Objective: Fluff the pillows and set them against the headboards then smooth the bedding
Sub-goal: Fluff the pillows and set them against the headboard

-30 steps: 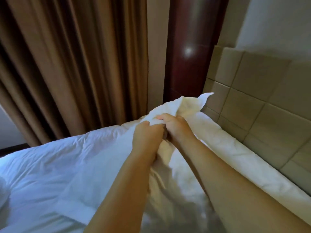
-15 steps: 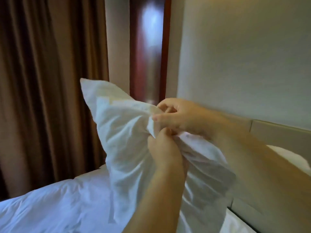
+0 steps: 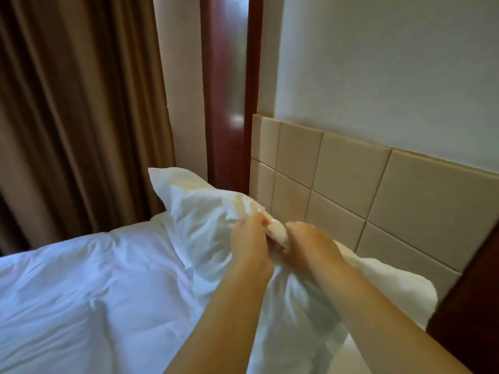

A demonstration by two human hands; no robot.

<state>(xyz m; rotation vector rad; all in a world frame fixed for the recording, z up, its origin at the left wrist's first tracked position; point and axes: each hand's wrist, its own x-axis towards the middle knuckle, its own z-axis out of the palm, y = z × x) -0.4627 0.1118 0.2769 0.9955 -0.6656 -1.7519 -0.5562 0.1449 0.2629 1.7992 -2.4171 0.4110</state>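
A white pillow stands up from the bed, its far corner pointing up and left. Both hands grip its top edge, bunching the fabric between them. My left hand clutches the edge on the left of the bunch, and my right hand clutches it just to the right. The beige padded headboard runs along the wall right behind the pillow. A rumpled white duvet covers the bed to the left. The pillow's lower part is hidden behind my forearms.
Brown curtains hang at the far side of the bed. A dark red wooden post stands beside the headboard's left end. More dark wood edges the headboard at the lower right. A plain pale wall rises above.
The pillow was lifted high off the bed half a second ago and has come back down toward the headboard. Both hands kept their grip on its edge throughout.
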